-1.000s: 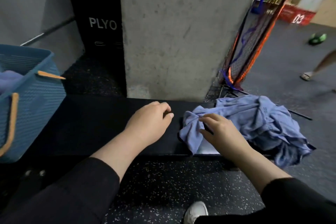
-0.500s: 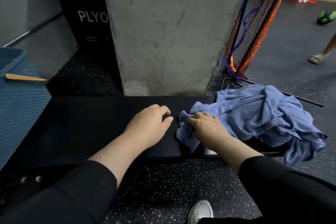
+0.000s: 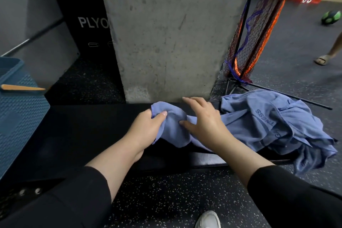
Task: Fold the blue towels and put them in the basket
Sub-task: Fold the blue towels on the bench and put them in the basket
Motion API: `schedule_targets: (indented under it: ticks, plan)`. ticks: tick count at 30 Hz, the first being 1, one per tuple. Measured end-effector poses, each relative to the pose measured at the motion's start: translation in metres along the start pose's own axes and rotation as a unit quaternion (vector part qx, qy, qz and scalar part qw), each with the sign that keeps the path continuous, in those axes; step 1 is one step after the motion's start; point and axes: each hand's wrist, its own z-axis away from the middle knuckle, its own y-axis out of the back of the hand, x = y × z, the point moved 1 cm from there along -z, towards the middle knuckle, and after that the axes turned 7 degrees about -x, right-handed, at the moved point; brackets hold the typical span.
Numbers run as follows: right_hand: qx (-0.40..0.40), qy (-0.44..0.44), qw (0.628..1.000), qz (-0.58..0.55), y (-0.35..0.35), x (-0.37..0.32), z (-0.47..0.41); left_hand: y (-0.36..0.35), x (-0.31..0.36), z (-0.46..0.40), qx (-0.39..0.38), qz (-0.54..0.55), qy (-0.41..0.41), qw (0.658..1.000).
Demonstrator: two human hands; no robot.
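Note:
A heap of crumpled blue towels [image 3: 273, 126] lies on the right end of a black padded bench [image 3: 77, 135]. One blue towel [image 3: 174, 127] is drawn out of the heap toward the bench's middle. My left hand [image 3: 146, 127] grips its bunched left end, thumb curled over the cloth. My right hand [image 3: 201, 122] rests on the same towel just to the right, fingers spread and fairly straight, thumb tucked against a fold. The blue plastic basket [image 3: 20, 109] with a wooden handle stands at the bench's left end, only partly in view.
A concrete pillar [image 3: 170, 33] rises right behind the bench. A black plyo box [image 3: 88, 24] stands to its left, a netted rack [image 3: 251, 29] on thin legs to its right. A green ball [image 3: 331, 17] and another person's sandalled foot [image 3: 322, 59] are on the far right floor. My white shoe [image 3: 209, 219] is below.
My left hand has moved right and taken hold of the towel's end. My right hand has let go of its pinch and now lies spread on the towel, which has been pulled leftward.

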Motion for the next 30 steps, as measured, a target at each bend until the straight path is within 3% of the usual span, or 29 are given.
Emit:
schedule_targets:
  ticks: [2,5,8,12,16,20,22,24,27,30]
  plan:
    - [-0.065,-0.072,0.993,0.061,0.005,0.012,-0.001,0.005,0.005,0.002,-0.005,0.031,-0.008,0.999]
    - [-0.134,-0.118,0.983,0.031,0.001,0.026,0.0,0.014,0.009,0.005,0.008,0.054,-0.02,0.998]
    - [-0.141,-0.106,0.984,0.022,-0.006,0.025,0.0,0.027,0.014,0.009,0.028,0.071,-0.04,0.996]
    - [-0.069,-0.062,0.995,-0.039,-0.013,0.008,-0.009,0.056,0.025,0.016,0.063,0.098,-0.084,0.99]
    - [-0.108,-0.018,0.989,-0.097,-0.021,-0.023,-0.019,0.092,0.031,0.025,0.037,0.151,-0.121,0.98]
    - [-0.049,0.0,0.982,-0.183,-0.026,-0.056,-0.032,0.11,0.023,0.037,0.04,0.012,-0.097,0.994]
    - [-0.036,0.011,0.95,-0.31,-0.019,-0.076,-0.034,0.115,0.019,0.04,0.014,-0.043,-0.081,0.996]
    - [-0.088,0.028,0.91,-0.405,-0.016,-0.096,-0.032,0.12,0.014,0.04,-0.034,-0.068,-0.078,0.994]
    - [-0.144,0.056,0.898,-0.412,-0.025,-0.109,-0.03,0.123,0.01,0.042,-0.078,-0.081,-0.079,0.99]
    - [-0.154,0.053,0.909,-0.384,-0.03,-0.114,-0.033,0.13,0.008,0.039,-0.027,-0.121,-0.097,0.988]
